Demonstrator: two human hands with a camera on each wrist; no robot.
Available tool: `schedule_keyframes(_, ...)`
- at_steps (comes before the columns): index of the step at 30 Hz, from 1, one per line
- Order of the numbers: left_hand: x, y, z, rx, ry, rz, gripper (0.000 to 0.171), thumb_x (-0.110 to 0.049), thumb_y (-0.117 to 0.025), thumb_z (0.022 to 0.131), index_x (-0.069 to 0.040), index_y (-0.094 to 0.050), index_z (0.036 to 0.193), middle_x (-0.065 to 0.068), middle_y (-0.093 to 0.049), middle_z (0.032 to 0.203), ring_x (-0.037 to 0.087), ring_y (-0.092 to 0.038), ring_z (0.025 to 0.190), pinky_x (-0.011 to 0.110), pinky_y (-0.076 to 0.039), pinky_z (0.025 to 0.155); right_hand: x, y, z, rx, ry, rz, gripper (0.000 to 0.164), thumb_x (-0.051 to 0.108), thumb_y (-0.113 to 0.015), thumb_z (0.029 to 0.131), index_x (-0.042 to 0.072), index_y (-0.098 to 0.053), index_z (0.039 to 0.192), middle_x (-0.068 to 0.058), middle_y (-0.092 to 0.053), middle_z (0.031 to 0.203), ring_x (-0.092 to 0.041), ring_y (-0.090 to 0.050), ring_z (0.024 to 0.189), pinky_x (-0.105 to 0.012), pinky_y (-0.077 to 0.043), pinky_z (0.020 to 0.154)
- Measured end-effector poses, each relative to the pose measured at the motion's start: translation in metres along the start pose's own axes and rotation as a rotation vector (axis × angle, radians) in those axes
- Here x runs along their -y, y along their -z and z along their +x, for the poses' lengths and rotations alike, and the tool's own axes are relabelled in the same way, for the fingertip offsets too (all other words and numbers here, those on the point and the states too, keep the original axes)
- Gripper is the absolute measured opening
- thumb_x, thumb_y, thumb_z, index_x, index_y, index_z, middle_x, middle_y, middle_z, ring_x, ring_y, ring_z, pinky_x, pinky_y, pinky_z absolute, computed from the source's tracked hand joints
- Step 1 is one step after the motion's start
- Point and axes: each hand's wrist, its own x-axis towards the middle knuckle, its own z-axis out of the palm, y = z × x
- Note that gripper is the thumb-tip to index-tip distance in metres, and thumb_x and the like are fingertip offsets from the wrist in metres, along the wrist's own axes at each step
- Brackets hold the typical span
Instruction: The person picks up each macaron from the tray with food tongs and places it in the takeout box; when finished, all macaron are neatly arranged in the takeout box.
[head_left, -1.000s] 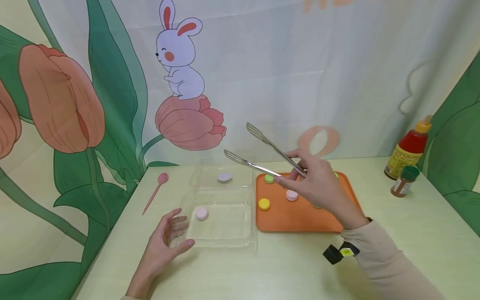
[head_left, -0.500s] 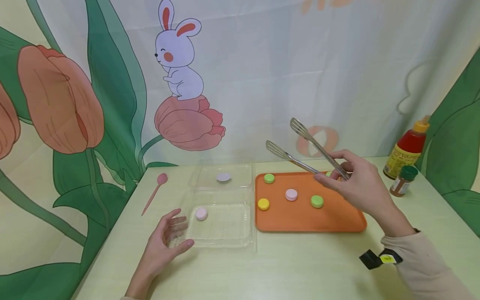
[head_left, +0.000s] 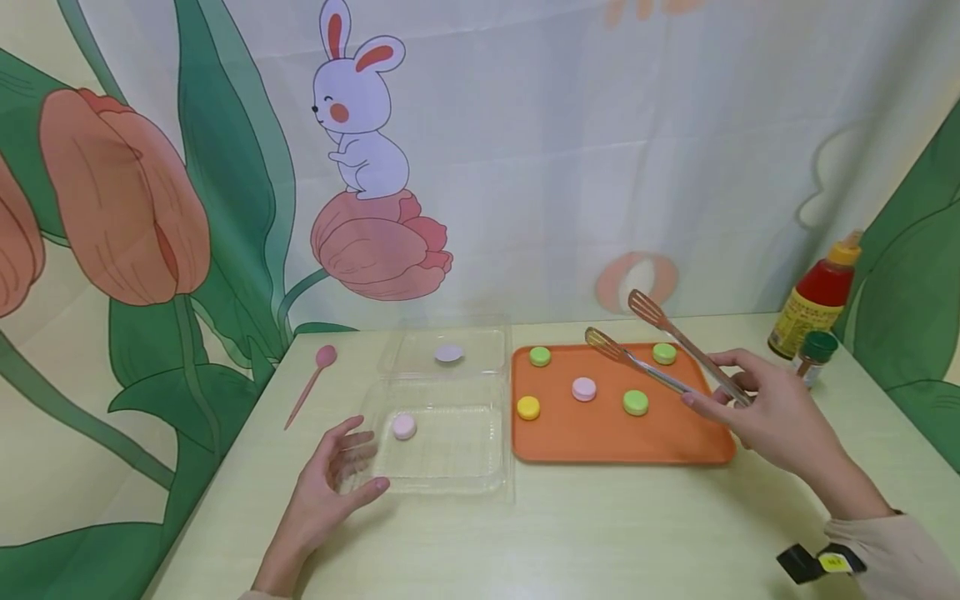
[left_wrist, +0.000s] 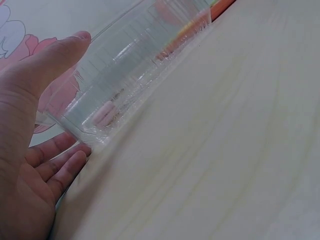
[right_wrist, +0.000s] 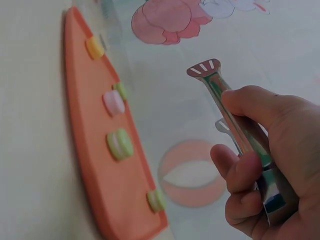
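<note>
My right hand grips a pair of metal tongs, whose slotted ends stand apart over the back right of the orange tray. Nothing is between those ends. On the tray lie a pink macaron, a yellow macaron and several green macarons. At the left, my left hand has its fingers loosely spread by the left side of a clear plastic box; whether they touch it I cannot tell. Inside the box, toward its left, sits another pink macaron.
The box's lid lies folded back, with a pale oval spot on it. A pink spoon lies at the left. A red sauce bottle and a green-capped spice jar stand at the back right. A printed curtain hangs behind.
My right hand has moved right and lower with the tongs, from above the box's side to over the tray's right part. The green macarons are uncovered. My left hand has stayed put.
</note>
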Motion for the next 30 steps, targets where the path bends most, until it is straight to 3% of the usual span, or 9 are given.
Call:
schedule_keyframes(6,0.0,0.0,0.0,0.0,0.0,0.008,0.097,-0.014,-0.096,0.089,-0.015,-0.041,0.169,0.016,-0.063,0.154,0.035,-0.066,0.139,0.019,-0.055,0.107,-0.026,-0.005,-0.01,0.082,-0.042,-0.031,0.08,0.058,-0.081,0.1,0.007,-0.053,0.155,-0.006,-0.073,0.096,-0.021,-0.058,0.054,-0.033,-0.049,0.049)
schedule_keyframes(13,0.0,0.0,0.001,0.005,-0.01,-0.007,0.096,-0.013,-0.095,0.09,-0.012,-0.04,0.169,0.018,-0.062,0.154,0.037,-0.065,0.14,0.018,-0.055,0.108,-0.047,-0.01,-0.024,0.152,-0.062,-0.025,0.069,0.053,-0.084,0.099,0.01,-0.059,0.148,-0.003,-0.068,0.085,-0.021,-0.055,0.049,-0.032,-0.047,0.046)
schedule_keyframes(30,0.0,0.0,0.0,0.009,-0.014,-0.005,0.096,-0.011,-0.095,0.09,-0.012,-0.039,0.169,0.019,-0.062,0.155,0.038,-0.066,0.139,0.019,-0.055,0.108,-0.058,-0.017,-0.034,0.272,-0.116,0.017,0.053,0.046,-0.078,0.105,0.008,-0.062,0.139,-0.003,-0.07,0.08,-0.019,-0.055,0.052,-0.028,-0.045,0.047)
